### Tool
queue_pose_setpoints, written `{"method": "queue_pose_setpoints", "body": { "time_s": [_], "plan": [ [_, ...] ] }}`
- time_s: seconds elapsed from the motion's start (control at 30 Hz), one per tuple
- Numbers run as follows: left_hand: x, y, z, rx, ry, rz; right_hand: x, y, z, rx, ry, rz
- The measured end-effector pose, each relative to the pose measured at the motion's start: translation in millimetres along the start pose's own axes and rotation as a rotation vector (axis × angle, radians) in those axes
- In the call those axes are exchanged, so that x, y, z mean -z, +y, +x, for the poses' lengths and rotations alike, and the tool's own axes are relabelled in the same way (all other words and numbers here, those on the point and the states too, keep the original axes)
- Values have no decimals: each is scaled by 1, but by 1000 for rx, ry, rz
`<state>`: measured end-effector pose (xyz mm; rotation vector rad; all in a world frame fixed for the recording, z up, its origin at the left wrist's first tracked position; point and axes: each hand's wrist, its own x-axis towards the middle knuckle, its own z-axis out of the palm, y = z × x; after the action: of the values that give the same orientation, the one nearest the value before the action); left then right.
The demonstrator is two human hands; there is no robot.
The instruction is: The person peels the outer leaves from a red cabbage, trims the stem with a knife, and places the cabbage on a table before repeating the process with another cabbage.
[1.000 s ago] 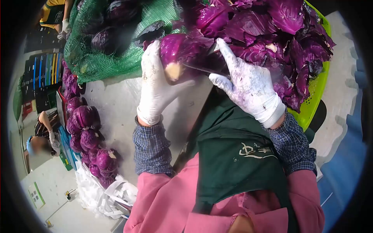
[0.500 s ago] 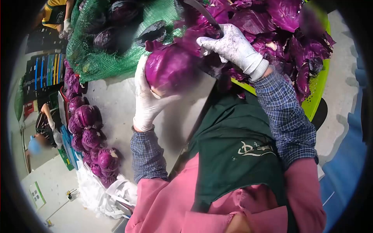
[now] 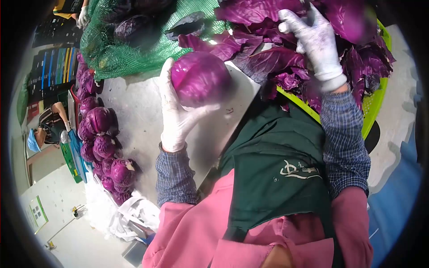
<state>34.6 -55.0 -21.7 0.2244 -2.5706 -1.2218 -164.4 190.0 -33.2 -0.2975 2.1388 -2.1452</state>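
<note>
A round, glossy red cabbage (image 3: 201, 79) rests in my left hand (image 3: 176, 111), whose thumb and fingers cup its left and lower sides above the metal table. Over a heap of loose purple leaves (image 3: 279, 60) at the upper right is my right hand (image 3: 317, 49), its thumb and forefinger apart around a dark strip at the top edge of the view. That strip looks like the knife (image 3: 307, 8), mostly hidden. Both hands wear white gloves with purple stains.
Several trimmed red cabbages (image 3: 99, 120) line the left side of the metal table (image 3: 138, 107). A green mesh sack (image 3: 120, 64) with dark cabbages lies at the back. The leaves fill a lime-green basket (image 3: 374, 105). White strips (image 3: 134, 219) hang lower left; other people work beyond.
My right hand has moved from beside the cabbage to the right, over the leaf heap. Loose outer leaves have come away from the cabbage, which now looks smooth. My left hand still holds it.
</note>
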Motion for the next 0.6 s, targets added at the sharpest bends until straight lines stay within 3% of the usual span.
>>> {"method": "queue_pose_setpoints", "body": {
  "time_s": [0.03, 0.07, 0.1, 0.17, 0.2, 0.3, 0.33, 0.4, 0.53, 0.6],
  "plan": [
    [-1, 3, -2, -96, 0, 148, -11, -6, -11, 127, -12, -209],
    [-1, 6, -5, -193, 3, 296, -18, -9, -21, 70, -165, -148],
    [0, 9, -12, -168, -39, 372, -26, -13, -31, 3, -314, -95],
    [2, 19, -34, 288, -125, -173, -45, 15, -50, 19, -531, -82],
    [0, 23, -40, 366, -133, -373, -53, 17, -60, 97, -610, -80],
    [-4, 33, -49, 611, -88, -834, -44, 6, -70, 44, -759, -160],
    [-7, 34, -48, 685, -77, -900, -46, 15, -75, 119, -746, -96],
    [-14, 29, -56, 605, -11, -1135, -48, 3, -82, 15, -696, -20],
    [-24, -3, -59, 536, 87, -1485, -38, -38, -71, -334, -514, 368],
    [-20, -31, -65, 461, 125, -1549, -29, -37, -55, -450, -163, 136]
  ]
}}
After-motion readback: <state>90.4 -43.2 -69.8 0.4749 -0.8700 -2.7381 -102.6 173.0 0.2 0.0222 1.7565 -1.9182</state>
